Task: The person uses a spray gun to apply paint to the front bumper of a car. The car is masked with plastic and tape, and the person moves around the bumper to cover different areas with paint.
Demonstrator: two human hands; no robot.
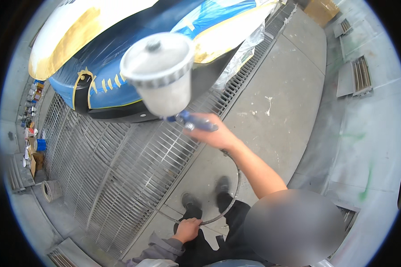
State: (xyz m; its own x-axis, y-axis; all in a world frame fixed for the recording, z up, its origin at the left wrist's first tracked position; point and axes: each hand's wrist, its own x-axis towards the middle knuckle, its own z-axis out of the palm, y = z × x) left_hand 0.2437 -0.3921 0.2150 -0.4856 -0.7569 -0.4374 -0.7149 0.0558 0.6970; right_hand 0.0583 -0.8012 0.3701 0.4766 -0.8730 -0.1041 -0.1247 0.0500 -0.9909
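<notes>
A spray gun (168, 95) with a large whitish cup and grey lid is held up in my right hand (214, 133), whose fingers wrap round its blue handle. The gun's cup covers part of a car front (107, 95) beyond it, which is masked with blue film, pale sheeting and strips of yellow tape. A thin dark hose (236, 187) curves down from near my right hand in a loop. Low in the picture, my left hand (188, 230) is closed round that hose, in front of my legs.
Metal floor grating (120, 164) runs under and before the car, beside a grey concrete strip (276, 102). Cans and boxes (33, 102) line the left wall, near a tipped bucket (51, 190). A cardboard box (321, 11) stands far right. Vents (362, 74) sit along the right wall.
</notes>
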